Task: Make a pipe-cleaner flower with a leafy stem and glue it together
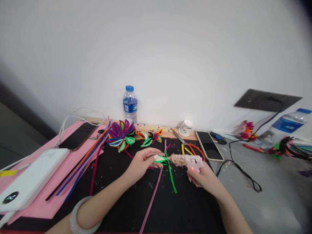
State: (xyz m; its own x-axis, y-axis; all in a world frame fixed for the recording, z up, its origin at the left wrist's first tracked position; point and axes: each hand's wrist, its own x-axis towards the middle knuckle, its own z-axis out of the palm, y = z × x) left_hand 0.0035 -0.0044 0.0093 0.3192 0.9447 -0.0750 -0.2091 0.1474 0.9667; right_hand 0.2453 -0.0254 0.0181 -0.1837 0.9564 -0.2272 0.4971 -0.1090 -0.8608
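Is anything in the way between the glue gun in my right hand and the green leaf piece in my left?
Only the green stem: it crosses right at the tip of the glue gun, by the end of the green leaf piece. Nothing else visible stands between; whether the tip touches, I can't tell.

A plain white wall [170, 58] is rising behind the counter [258, 201]. A dark outlet plate [258, 99] is sitting low on it.

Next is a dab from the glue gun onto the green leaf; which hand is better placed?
Right, I'd judge: the right hand grips the glue gun, its nozzle pointing toward the leaf's inner end. The left hand is occupied, holding the leaf.
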